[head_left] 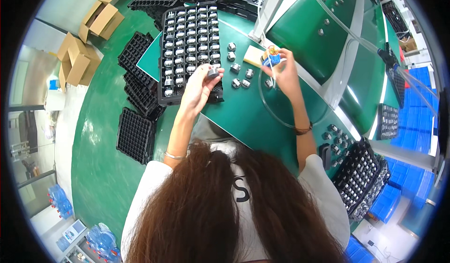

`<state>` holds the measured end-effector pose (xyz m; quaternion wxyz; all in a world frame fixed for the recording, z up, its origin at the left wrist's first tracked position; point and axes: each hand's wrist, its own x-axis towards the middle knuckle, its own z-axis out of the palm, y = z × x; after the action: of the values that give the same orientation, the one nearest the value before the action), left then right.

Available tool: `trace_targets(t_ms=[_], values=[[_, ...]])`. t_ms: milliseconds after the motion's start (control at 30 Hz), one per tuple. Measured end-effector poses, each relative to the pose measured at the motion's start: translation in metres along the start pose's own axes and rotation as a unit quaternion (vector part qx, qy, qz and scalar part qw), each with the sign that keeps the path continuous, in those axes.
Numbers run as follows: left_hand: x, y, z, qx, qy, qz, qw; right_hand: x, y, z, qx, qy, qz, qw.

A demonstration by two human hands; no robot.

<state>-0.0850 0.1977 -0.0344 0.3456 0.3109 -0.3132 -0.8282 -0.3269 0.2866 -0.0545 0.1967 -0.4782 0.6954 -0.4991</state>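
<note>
My left hand (199,88) pinches a small grey cylindrical metal part (213,73) between thumb and fingers, above the lower right corner of a black compartment tray (218,88). Similar silver parts fill many of that tray's pockets. My right hand (287,73) is closed on a small blue piece with an amber top (272,55), with a thin white stick-like length beside it; its exact kind I cannot make out. Close to that hand lies a pale yellow block (253,55). Several loose metal parts (236,67) are scattered on the green table (234,115) between my hands.
Stacked black trays (133,136) stand on the floor at left, near open cardboard boxes (79,59). A metal post (272,10) rises at the table's far edge. A clear hose (276,118) loops over the table. More filled trays (358,176) sit at right.
</note>
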Motion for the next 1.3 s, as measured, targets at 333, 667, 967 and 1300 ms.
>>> trace_targets(t_ms=[333,667,967,1300], values=[[0.002,-0.014,-0.003,-0.003,0.025,-0.008,1.000,0.066,0.054,-0.018,-0.087,0.227,-0.046,0.969],[0.007,-0.021,0.017,0.018,-0.003,-0.015,1.000,0.119,0.120,-0.095,-0.241,0.329,0.035,0.912],[0.013,-0.035,0.040,0.017,-0.038,-0.017,0.999,0.102,0.081,-0.083,-0.250,0.415,-0.103,0.869],[0.004,-0.036,0.051,0.094,-0.058,0.018,0.994,-0.012,-0.044,0.014,0.300,-0.017,0.060,0.952]])
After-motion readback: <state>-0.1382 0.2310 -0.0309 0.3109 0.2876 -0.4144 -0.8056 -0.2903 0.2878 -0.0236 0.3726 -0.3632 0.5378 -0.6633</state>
